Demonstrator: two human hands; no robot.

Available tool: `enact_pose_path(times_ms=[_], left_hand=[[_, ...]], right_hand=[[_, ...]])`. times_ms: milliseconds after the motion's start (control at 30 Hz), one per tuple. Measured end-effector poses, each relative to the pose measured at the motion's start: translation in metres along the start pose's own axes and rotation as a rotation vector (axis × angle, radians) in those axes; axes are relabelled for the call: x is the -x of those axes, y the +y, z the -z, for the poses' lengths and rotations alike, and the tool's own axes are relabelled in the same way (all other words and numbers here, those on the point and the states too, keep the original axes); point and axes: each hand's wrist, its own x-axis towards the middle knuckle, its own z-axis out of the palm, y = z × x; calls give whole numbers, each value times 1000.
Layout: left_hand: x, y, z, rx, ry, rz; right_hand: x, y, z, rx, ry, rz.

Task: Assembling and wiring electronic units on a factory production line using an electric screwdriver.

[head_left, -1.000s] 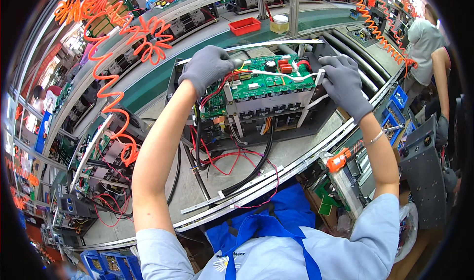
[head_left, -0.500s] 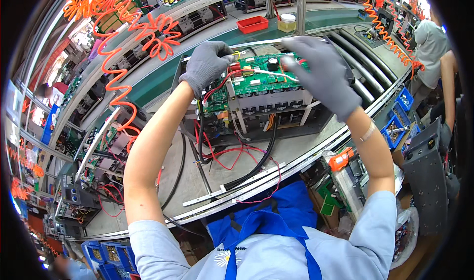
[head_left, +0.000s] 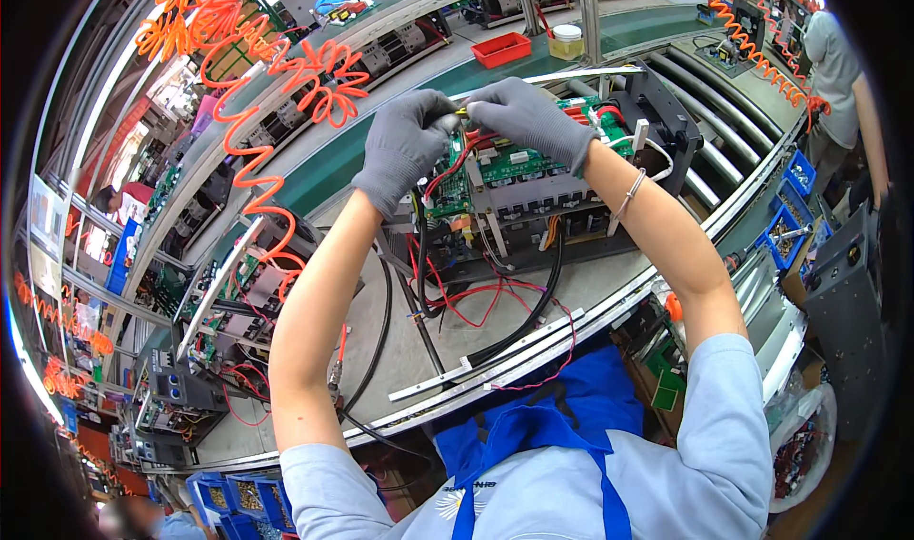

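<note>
My left hand (head_left: 407,148), in a grey knit glove, pinches a short yellow wire (head_left: 463,112) at the far left corner of an open electronic unit. From the other side my right hand (head_left: 535,124), gloved alike, has its fingertips closed on the same wire; the wire's end is hidden between the fingers. Below both hands lies the green circuit board (head_left: 519,164), partly covered by my right hand. It sits on top of the unit's dark metal chassis (head_left: 680,126). Red wires (head_left: 455,170) run down the board's left end, and a white cable (head_left: 657,150) loops at its right.
Black cables (head_left: 547,302) and loose red wires hang onto the bench before me. Metal rollers (head_left: 705,121) lie to the right. A red tray (head_left: 502,50) and a lidded tub (head_left: 566,43) stand beyond. Orange coiled hoses (head_left: 249,159) hang at left. A co-worker (head_left: 833,92) stands at far right.
My right hand has swung left from the board's right end to the yellow wire beside my left hand. My left hand keeps its pinch. The whole view has shifted slightly.
</note>
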Motion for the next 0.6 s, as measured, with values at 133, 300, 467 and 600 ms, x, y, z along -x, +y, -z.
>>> enact_pose_path(times_ms=[133, 300, 467, 600], left_hand=[[1, 2, -6, -62, 14, -57], [-19, 6, 18, 389, 368, -5], [-14, -81, 43, -217, 450, 277], [-12, -107, 63, -1135, 303, 372]], right_hand=[[-1, 11, -3, -189, -13, 0], [6, 6, 9, -162, 33, -133], [43, -32, 11, -34, 355, 74], [96, -30, 19, 225, 391, 379]])
